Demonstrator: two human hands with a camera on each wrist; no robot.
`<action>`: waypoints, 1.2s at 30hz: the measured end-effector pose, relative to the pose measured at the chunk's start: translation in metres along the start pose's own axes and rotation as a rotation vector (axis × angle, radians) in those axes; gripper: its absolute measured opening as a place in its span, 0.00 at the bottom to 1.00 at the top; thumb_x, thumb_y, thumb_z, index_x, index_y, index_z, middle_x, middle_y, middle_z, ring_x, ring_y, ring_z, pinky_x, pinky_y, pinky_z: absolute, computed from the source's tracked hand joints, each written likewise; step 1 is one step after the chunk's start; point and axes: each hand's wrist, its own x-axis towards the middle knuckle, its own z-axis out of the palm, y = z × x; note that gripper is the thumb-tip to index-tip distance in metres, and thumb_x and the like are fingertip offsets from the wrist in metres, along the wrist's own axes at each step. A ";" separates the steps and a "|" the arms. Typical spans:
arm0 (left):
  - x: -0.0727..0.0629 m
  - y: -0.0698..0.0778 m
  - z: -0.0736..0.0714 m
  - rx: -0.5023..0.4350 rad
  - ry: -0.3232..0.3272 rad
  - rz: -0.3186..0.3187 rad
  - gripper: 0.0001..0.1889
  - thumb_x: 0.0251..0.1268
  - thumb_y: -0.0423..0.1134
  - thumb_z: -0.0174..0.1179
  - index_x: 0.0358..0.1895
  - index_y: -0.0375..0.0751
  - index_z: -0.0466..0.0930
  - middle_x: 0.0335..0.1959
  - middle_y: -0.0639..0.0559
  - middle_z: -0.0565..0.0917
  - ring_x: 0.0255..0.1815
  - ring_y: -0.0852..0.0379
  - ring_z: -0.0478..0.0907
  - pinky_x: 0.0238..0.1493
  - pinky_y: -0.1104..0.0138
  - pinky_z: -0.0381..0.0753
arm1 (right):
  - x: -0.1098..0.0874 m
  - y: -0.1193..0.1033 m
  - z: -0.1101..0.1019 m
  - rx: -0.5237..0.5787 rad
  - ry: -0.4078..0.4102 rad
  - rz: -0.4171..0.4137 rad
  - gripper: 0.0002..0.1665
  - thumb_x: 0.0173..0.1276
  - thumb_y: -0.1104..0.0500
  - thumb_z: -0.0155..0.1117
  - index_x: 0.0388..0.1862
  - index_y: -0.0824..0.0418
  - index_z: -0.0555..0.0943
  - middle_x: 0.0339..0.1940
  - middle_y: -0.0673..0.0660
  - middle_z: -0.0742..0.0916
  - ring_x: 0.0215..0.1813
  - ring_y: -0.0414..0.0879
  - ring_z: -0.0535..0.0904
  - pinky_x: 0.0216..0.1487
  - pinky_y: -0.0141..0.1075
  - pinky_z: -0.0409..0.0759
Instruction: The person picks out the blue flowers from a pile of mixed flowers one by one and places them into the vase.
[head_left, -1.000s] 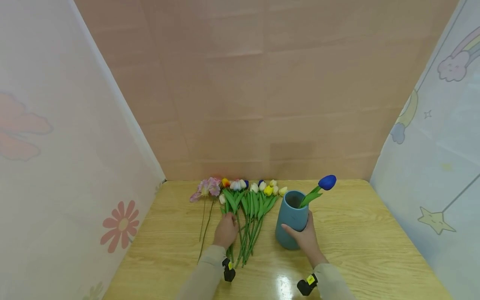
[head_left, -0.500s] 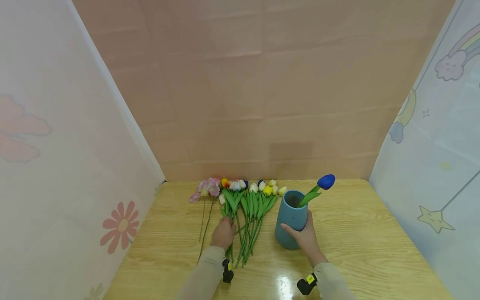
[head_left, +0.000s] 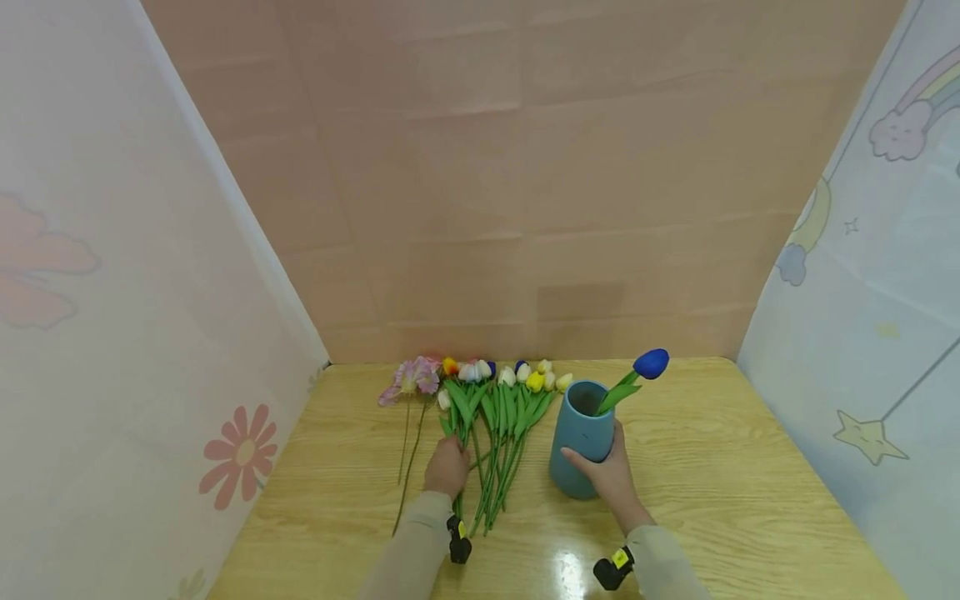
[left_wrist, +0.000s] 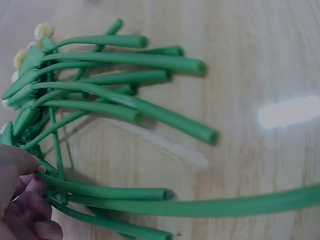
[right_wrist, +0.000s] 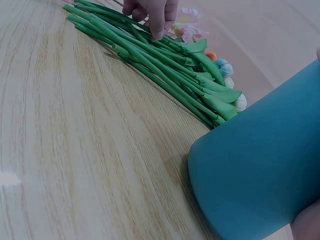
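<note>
My left hand [head_left: 447, 468] pinches a green tulip stem [left_wrist: 240, 207] at the left side of a spread of artificial tulips [head_left: 504, 417]. In the left wrist view, thumb and fingers close on it, and other stems lie right beside them. Which bloom belongs to that stem is unclear. My right hand [head_left: 617, 479] grips a blue vase [head_left: 585, 437] from its right side, thumb across the front. The vase leans slightly, and a blue tulip [head_left: 651, 363] sticks out of its mouth toward the right. The vase wall [right_wrist: 255, 155] fills much of the right wrist view.
Pink-purple flowers [head_left: 416, 377] with thin stems lie left of the tulips on the wooden table [head_left: 720, 467]. White, yellow, orange and blue heads point toward the brown back wall [head_left: 525, 208]. Patterned sheets hang at both sides.
My left hand has slid slightly back toward me along the stems. The right hand, the vase and the blue tulip stay about where they were.
</note>
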 end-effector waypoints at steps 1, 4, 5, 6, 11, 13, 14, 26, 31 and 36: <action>0.000 0.001 -0.002 -0.037 -0.002 -0.004 0.07 0.70 0.34 0.55 0.34 0.34 0.76 0.30 0.44 0.77 0.22 0.55 0.72 0.22 0.63 0.70 | 0.000 0.000 0.000 0.002 0.001 0.003 0.61 0.57 0.51 0.75 0.77 0.50 0.44 0.73 0.63 0.60 0.73 0.64 0.57 0.65 0.66 0.59; -0.001 0.003 -0.004 -0.132 -0.009 -0.015 0.06 0.71 0.32 0.53 0.37 0.31 0.77 0.30 0.43 0.79 0.24 0.55 0.74 0.24 0.63 0.73 | 0.000 -0.002 -0.001 0.004 -0.003 0.001 0.61 0.57 0.51 0.75 0.77 0.50 0.43 0.73 0.63 0.60 0.73 0.64 0.57 0.65 0.66 0.58; -0.002 0.004 -0.004 -0.147 -0.005 -0.013 0.06 0.71 0.31 0.54 0.39 0.30 0.77 0.31 0.42 0.80 0.25 0.54 0.75 0.26 0.62 0.74 | 0.000 -0.002 -0.001 0.005 -0.004 -0.001 0.61 0.57 0.51 0.75 0.77 0.50 0.43 0.73 0.64 0.60 0.73 0.64 0.56 0.65 0.66 0.58; -0.002 0.005 -0.004 -0.165 -0.001 -0.012 0.06 0.70 0.31 0.54 0.41 0.29 0.77 0.34 0.42 0.80 0.27 0.54 0.76 0.27 0.62 0.75 | 0.000 -0.003 -0.001 0.004 -0.004 -0.002 0.61 0.57 0.51 0.75 0.77 0.50 0.43 0.74 0.64 0.60 0.73 0.64 0.56 0.66 0.66 0.58; -0.001 0.010 -0.002 -0.245 0.040 0.000 0.06 0.71 0.32 0.54 0.43 0.31 0.76 0.35 0.43 0.80 0.29 0.55 0.75 0.28 0.63 0.75 | 0.001 -0.001 0.000 0.003 -0.005 -0.001 0.62 0.57 0.51 0.75 0.78 0.50 0.42 0.74 0.64 0.59 0.73 0.64 0.56 0.65 0.66 0.58; 0.000 0.013 -0.002 -0.281 0.053 0.013 0.06 0.71 0.33 0.54 0.43 0.31 0.76 0.32 0.45 0.79 0.29 0.56 0.74 0.27 0.65 0.73 | 0.001 0.000 0.000 0.006 -0.006 0.002 0.62 0.57 0.51 0.75 0.78 0.50 0.42 0.74 0.63 0.59 0.73 0.64 0.56 0.65 0.66 0.58; 0.000 0.015 -0.003 -0.299 0.058 0.022 0.07 0.72 0.33 0.54 0.43 0.31 0.76 0.31 0.46 0.78 0.28 0.56 0.73 0.27 0.65 0.72 | 0.001 0.000 0.000 0.008 -0.007 0.001 0.62 0.57 0.51 0.75 0.78 0.50 0.41 0.74 0.63 0.59 0.73 0.64 0.56 0.65 0.66 0.58; -0.003 0.051 -0.022 -0.351 0.112 0.098 0.09 0.73 0.35 0.52 0.46 0.32 0.76 0.32 0.47 0.77 0.27 0.59 0.70 0.27 0.68 0.71 | 0.000 -0.002 -0.001 0.000 -0.008 -0.001 0.62 0.58 0.52 0.74 0.78 0.51 0.40 0.74 0.65 0.58 0.74 0.64 0.55 0.66 0.66 0.57; -0.006 0.071 -0.030 -0.347 0.171 0.177 0.09 0.75 0.38 0.51 0.48 0.35 0.74 0.37 0.48 0.77 0.30 0.60 0.72 0.28 0.70 0.73 | 0.000 -0.003 -0.002 0.001 -0.009 0.007 0.62 0.59 0.53 0.74 0.78 0.50 0.40 0.75 0.65 0.58 0.74 0.63 0.55 0.67 0.65 0.57; -0.011 0.095 -0.041 -0.346 0.275 0.294 0.10 0.76 0.39 0.49 0.51 0.36 0.73 0.40 0.48 0.76 0.32 0.60 0.72 0.31 0.70 0.74 | -0.001 -0.004 -0.001 -0.002 -0.007 0.003 0.63 0.58 0.53 0.74 0.78 0.51 0.40 0.74 0.65 0.58 0.74 0.63 0.55 0.67 0.65 0.57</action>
